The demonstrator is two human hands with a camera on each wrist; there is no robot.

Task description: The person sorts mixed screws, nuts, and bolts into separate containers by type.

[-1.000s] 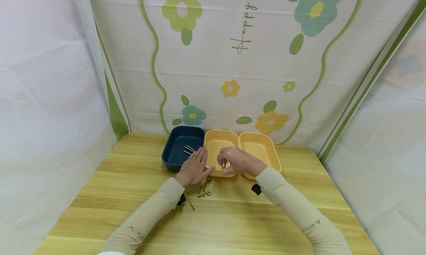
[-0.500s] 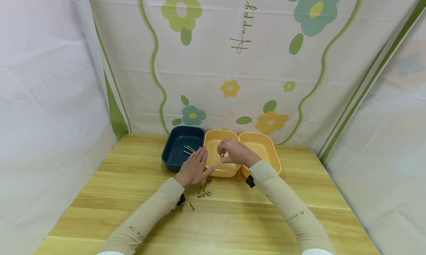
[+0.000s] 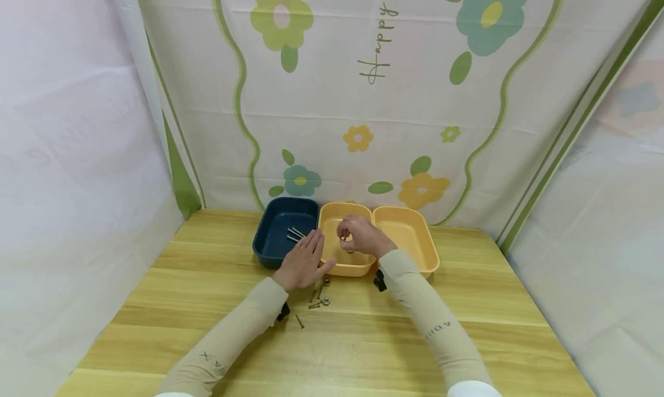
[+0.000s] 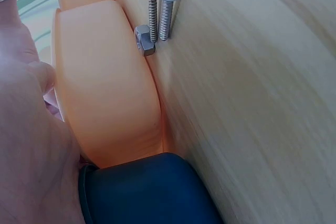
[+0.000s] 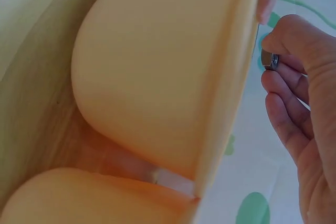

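My right hand (image 3: pixel 361 236) is over the middle yellow box (image 3: pixel 332 268). It pinches a metal nut (image 5: pixel 270 60) between thumb and curled fingers, above the rim in the right wrist view. A small metal piece (image 3: pixel 350 252) shows just under the hand in the head view, too small to tell its kind. My left hand (image 3: pixel 301 263) lies with straight fingers across the adjoining rims of the dark blue box (image 3: pixel 264 253) and the middle yellow box, holding nothing. Several screws (image 3: pixel 295 233) lie inside the blue box.
In front of the boxes, several loose screws (image 4: pixel 166 11) and nuts (image 4: pixel 144 40) lie on the wooden table (image 3: pixel 363 351). A second yellow box (image 3: pixel 433 253) stands at the right of the row. A flowered cloth (image 3: pixel 311 109) hangs behind.
My right hand has moved away from me, from the near rim to farther over the middle yellow box. A small metal piece now shows beneath it. My left hand stays put.
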